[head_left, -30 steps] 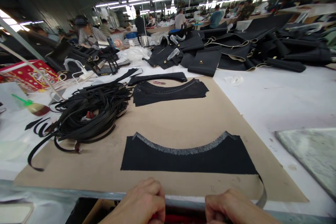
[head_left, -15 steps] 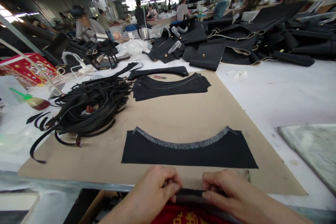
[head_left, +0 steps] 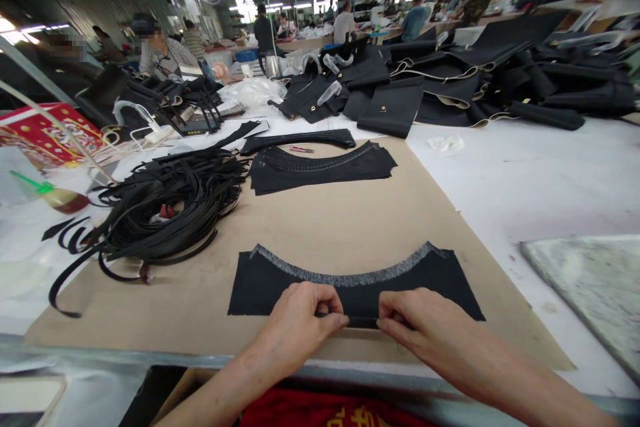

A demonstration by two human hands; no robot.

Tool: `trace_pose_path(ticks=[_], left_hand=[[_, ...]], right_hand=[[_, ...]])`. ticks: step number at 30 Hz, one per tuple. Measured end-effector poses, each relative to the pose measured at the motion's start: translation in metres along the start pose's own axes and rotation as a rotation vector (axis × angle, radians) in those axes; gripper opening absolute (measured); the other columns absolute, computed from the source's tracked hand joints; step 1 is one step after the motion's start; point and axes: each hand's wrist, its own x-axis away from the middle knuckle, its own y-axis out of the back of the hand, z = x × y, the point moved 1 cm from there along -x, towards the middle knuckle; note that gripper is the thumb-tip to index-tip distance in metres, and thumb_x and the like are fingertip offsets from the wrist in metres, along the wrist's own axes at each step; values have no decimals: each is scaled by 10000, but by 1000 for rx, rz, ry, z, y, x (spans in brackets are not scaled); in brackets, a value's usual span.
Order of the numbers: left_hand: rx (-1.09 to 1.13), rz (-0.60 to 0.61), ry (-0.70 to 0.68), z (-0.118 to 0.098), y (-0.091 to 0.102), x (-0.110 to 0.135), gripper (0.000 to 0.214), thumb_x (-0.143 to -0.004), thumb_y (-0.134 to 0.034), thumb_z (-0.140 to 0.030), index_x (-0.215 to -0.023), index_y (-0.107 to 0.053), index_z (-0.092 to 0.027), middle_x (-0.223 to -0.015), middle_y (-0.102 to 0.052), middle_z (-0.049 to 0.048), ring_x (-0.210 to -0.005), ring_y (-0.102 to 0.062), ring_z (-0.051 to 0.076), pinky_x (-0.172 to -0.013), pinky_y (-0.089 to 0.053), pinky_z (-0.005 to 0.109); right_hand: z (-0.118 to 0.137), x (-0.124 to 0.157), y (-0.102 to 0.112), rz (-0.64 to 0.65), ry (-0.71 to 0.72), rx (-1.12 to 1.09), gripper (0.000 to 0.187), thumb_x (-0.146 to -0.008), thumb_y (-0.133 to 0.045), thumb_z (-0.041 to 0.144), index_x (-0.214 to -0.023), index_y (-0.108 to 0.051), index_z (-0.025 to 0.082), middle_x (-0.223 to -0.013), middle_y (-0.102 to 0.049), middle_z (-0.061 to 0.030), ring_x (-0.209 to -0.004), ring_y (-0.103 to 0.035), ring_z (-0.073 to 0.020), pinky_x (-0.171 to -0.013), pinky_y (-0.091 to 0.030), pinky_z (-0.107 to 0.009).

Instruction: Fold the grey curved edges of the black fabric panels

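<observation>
A black panel with a curved upper edge lies flat on brown board; a grey, rough-looking band follows its curve. My left hand is closed in a pinch over the panel's lower edge. Across a short gap, my right hand pinches in the same way. Between the fingertips runs a thin black strip, held level along the panel's lower edge. Most of the strip is hidden by my fingers, and whether it touches the panel I cannot tell.
A heap of black strips sits left on the brown board. Stacked black curved pieces and small red-handled snips lie beyond. A marble slab is at right, a green-nozzled bottle at left, black bag parts behind.
Both hands have moved forward from the table's front edge to the panel's lower edge, bringing the black strip with them. The view has shifted slightly.
</observation>
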Motion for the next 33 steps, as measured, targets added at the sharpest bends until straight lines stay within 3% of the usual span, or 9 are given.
trace_pose_path(ticks=[4,9,20,33], left_hand=[[-138,-117,37,-5,1,-8,149,-753,-592,-330,-695,-668,-217,-629,-564,-29,-634,-495,127,-571,-277,233],[-241,-175,80,-5,1,-19,103,-762,-585,-301,-722,-650,-232,-644,-594,-15,-656,-535,151,-584,-265,252],[-180,-192,92,8,0,-39,119,-768,-571,-278,-748,-685,-247,-669,-632,-6,-687,-584,166,-602,-290,264],[-176,-193,121,12,-4,-45,137,-767,-583,-282,-733,-703,-226,-671,-660,7,-671,-583,162,-586,-297,266]], right_hand=[[8,-9,4,-46,-18,116,245,-895,-432,225,-750,-627,199,-711,-681,-41,-686,-643,-193,-545,-257,-276],[16,-23,3,-75,-31,242,283,-932,-393,256,-866,-662,196,-750,-701,-85,-723,-680,-236,-587,-369,-279],[15,-49,-6,-97,-90,295,275,-926,-421,294,-854,-665,191,-752,-701,-111,-724,-691,-267,-583,-430,-299],[12,-55,-11,-94,-86,300,275,-919,-427,286,-822,-662,184,-731,-699,-115,-710,-693,-279,-570,-427,-304]])
